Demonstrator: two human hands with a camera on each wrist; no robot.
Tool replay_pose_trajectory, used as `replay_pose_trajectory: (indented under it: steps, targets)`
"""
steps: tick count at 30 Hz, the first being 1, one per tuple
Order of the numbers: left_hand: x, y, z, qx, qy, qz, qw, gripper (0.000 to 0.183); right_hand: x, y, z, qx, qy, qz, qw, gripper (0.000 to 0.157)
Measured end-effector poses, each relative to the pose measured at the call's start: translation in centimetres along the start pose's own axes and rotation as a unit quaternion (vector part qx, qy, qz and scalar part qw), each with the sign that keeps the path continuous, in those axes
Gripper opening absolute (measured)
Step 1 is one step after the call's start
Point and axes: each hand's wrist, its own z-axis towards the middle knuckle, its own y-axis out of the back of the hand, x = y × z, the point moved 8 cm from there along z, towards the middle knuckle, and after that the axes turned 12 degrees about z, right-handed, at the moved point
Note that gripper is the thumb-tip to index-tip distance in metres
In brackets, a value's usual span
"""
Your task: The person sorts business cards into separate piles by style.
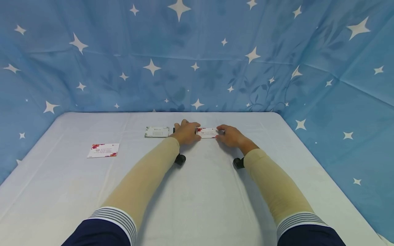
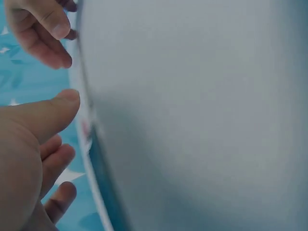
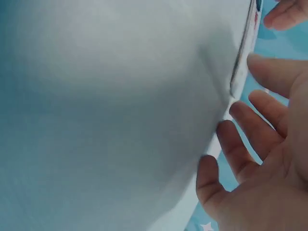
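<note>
A white card with red and purple floral corners (image 1: 207,133) lies flat near the table's far edge, between the two hands. At its left end is my left hand (image 1: 186,133), thumb and fingers spread and loosely bent. The right hand (image 1: 231,136) is at the card's right end, its thumb near the front corner and a finger near the back one. In the right wrist view the fingers of the right hand (image 3: 255,139) look relaxed and apart. The left wrist view shows the left hand (image 2: 33,154) likewise loose; firm contact with the card cannot be made out.
A pale card with grey floral corners (image 1: 157,132) lies left of the left hand, beside a dark item (image 1: 173,130) mostly hidden by that hand. Another red-cornered card (image 1: 103,150) is farther left on the white table (image 1: 209,198). A blue star-patterned curtain (image 1: 197,78) hangs behind.
</note>
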Motion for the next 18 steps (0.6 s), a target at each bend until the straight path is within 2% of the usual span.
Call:
replay_pose_trajectory:
  steps: [4,7,13,18]
  targets:
    - [1.2,1.0,-1.3,0.004,-0.01,-0.019,0.9998,0.062,0.8,0.4,-0.8,-0.012,0.004,0.034,0.999,0.058]
    - [2.7,1.7,-3.0,0.005,-0.009,-0.027,0.9996,0.064,2.3,0.1,-1.6,-0.012,0.027,0.053,0.998,0.06]
    - [6.5,2.2,-8.0,0.002,0.018,-0.053,0.9984,0.065,6.8,-1.8,-3.3,0.01,0.087,0.117,0.989,0.063]
    - [10.3,2.8,-12.1,0.005,0.032,-0.062,0.9976,0.07,10.1,-4.0,-4.2,0.033,0.129,0.093,0.987,0.062]
